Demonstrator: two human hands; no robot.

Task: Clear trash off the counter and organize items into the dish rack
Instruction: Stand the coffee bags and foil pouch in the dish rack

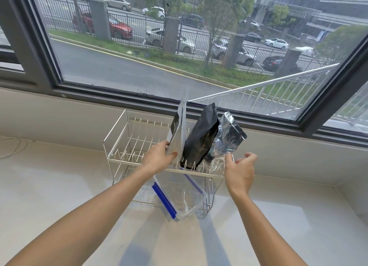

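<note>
A white wire dish rack (pixel 123 144) stands on the pale counter below the window. Three pouches stand upright in its top tier: a grey-and-black flat pouch (pixel 178 134), a matte black pouch (pixel 201 138) and a crinkled silver foil pouch (pixel 229 136). My left hand (pixel 159 158) pinches the lower edge of the grey pouch. My right hand (pixel 240 171) hovers just right of the silver pouch, fingers spread, thumb near its bottom corner. A clear plastic container with blue clips (pixel 179 196) sits tilted in the rack's lower tier, partly hidden by my left wrist.
The counter (pixel 59 186) stretches left, front and right of the rack. A white cord (pixel 12 146) lies at the far left by the wall. The window sill and dark frame (pixel 258 122) run close behind the rack, with an opened sash at the right.
</note>
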